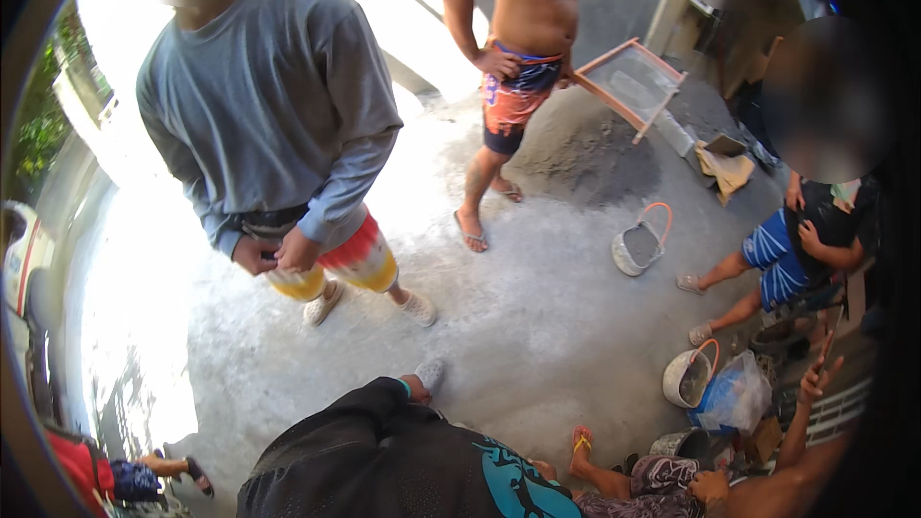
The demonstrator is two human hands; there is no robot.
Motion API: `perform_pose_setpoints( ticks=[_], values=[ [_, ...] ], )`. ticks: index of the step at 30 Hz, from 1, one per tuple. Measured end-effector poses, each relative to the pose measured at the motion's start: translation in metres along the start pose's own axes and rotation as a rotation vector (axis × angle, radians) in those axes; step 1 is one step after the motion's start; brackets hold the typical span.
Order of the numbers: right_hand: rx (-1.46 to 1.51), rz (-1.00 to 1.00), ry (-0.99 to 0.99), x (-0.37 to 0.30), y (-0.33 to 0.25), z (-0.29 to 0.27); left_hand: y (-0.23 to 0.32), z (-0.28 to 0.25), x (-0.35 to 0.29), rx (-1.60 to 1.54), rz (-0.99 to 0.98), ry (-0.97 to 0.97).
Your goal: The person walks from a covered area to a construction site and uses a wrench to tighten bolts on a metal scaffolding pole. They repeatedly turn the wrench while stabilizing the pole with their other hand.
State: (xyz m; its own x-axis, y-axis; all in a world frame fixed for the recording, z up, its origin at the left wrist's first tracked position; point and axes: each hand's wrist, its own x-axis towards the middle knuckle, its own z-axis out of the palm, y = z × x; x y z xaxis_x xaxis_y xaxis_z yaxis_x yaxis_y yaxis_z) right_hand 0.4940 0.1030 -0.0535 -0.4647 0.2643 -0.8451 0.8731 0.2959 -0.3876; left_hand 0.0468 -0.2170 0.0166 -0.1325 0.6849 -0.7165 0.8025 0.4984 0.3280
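Observation:
A black sleeve (350, 417) with a turquoise cuff comes up from the lower edge. At its end shows part of my left hand (418, 389), beside a grey shoe (431, 371). Its fingers are mostly hidden, and nothing held can be made out. The black top carries a turquoise print (523, 480). Past that print is a small patch of skin (544, 469), perhaps my right hand; its fingers cannot be made out.
Ahead stand a person in a grey long-sleeved shirt (273, 86) and a shirtless person (537, 0). A framed sieve (628, 86) leans over a sand heap (585, 149). Two buckets (637, 249) (687, 379), a plastic bag (734, 393) and other people are at right.

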Motion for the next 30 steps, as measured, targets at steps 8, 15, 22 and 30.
perform_pose_setpoints(
  ticks=[8, 15, 22, 30],
  values=[
    [-0.672, -0.331, 0.028, 0.091, -0.015, -0.013, 0.008, 0.093, -0.091, -0.417, -0.324, 0.181],
    [-0.055, 0.064, -0.084, 0.096, -0.262, -0.083, -0.045, 0.161, -0.142, -0.832, -0.539, 0.357],
    [0.218, -0.070, -0.177, 0.106, -0.471, 0.011, -0.089, 0.229, -0.284, -1.106, -0.642, 0.429],
    [-1.087, -1.050, -0.521, 0.072, -0.612, 0.333, -0.193, 0.388, -0.458, -1.146, -1.084, 0.605]
  ],
)
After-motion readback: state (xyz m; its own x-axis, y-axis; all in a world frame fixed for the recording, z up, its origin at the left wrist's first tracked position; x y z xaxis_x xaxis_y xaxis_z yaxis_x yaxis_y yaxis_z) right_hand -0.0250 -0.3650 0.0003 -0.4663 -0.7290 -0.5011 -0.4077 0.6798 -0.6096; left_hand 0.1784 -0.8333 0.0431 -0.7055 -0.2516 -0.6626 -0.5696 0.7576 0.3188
